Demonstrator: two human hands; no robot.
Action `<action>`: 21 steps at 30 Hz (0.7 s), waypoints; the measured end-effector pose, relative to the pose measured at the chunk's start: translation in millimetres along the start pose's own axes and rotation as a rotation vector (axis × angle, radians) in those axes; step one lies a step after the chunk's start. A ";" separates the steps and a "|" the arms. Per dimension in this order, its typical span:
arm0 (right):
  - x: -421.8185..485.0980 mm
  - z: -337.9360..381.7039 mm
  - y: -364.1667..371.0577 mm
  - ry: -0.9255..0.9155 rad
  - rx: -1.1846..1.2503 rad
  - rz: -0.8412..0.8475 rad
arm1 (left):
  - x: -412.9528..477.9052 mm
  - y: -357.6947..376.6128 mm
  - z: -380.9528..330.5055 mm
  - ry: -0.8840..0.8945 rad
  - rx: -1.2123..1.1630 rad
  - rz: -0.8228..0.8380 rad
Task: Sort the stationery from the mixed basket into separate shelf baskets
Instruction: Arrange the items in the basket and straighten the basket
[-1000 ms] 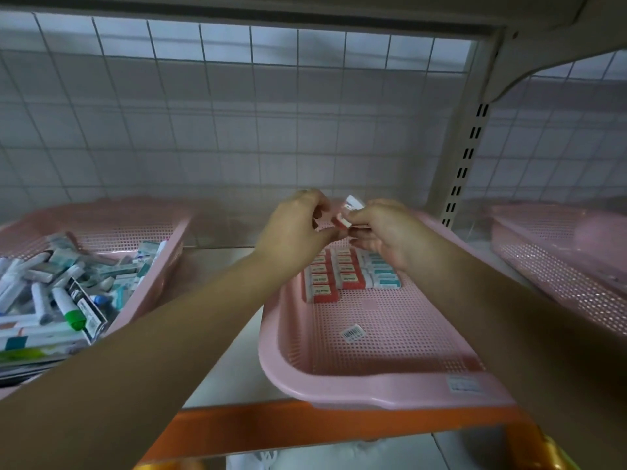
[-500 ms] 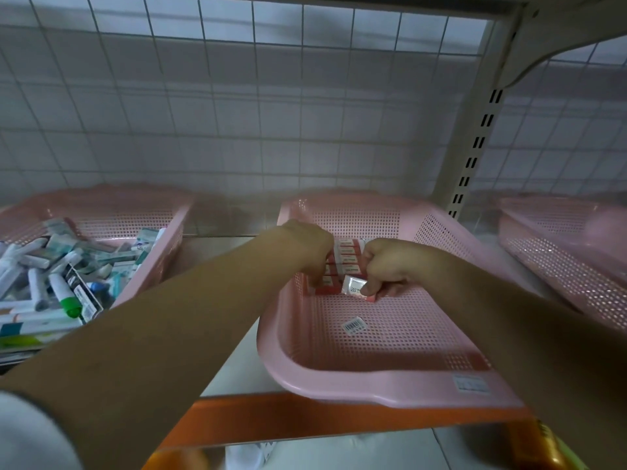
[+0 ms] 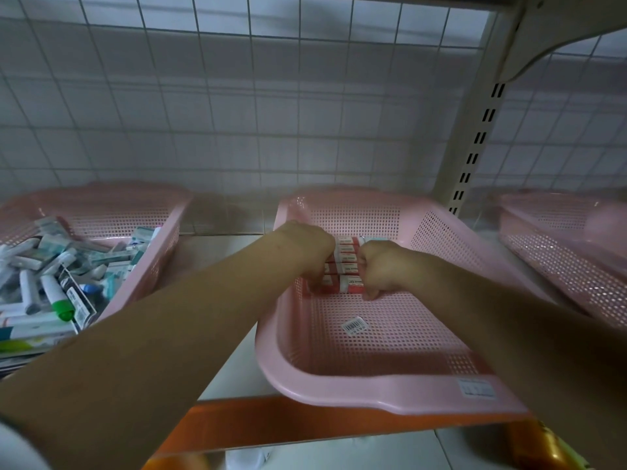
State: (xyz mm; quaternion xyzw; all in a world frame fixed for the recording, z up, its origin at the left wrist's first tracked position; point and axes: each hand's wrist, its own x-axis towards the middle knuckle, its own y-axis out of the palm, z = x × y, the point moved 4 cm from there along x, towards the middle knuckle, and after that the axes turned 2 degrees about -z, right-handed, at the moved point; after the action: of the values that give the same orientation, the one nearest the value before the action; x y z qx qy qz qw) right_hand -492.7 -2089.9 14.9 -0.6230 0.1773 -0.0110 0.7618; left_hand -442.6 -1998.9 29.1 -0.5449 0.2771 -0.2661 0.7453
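Bare left hand [image 3: 307, 252], bare right hand [image 3: 381, 269], white left sleeve [image 3: 13, 449]

Three baskets stand in a row on the shelf [image 3: 217, 252], with the tiled wall [image 3: 271, 113] behind them. The left basket [image 3: 101, 212], at the left edge of the frame, holds a heap of tubes and pens [image 3: 51, 283]. The middle basket [image 3: 390, 393] sits at centre, and rows of small boxes [image 3: 347, 262] lie at its back. The left hand [image 3: 305, 245] and right hand [image 3: 380, 266] rest on either side of the boxes. A sticker [image 3: 355, 324] lies on the basket floor in front of them. The right basket [image 3: 559, 259] is at the right edge, beyond the upright post [image 3: 475, 130].
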 end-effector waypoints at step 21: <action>-20.2 25.6 -55.4 -0.076 -0.056 -0.343 | -36.6 -45.1 19.3 0.019 0.017 -0.379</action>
State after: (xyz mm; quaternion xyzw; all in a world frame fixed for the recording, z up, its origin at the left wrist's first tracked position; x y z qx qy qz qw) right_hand -493.1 -2073.3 77.0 -0.6650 0.0395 -0.1122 0.7373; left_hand -459.2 -1972.5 81.8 -0.5787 0.1744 -0.4090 0.6837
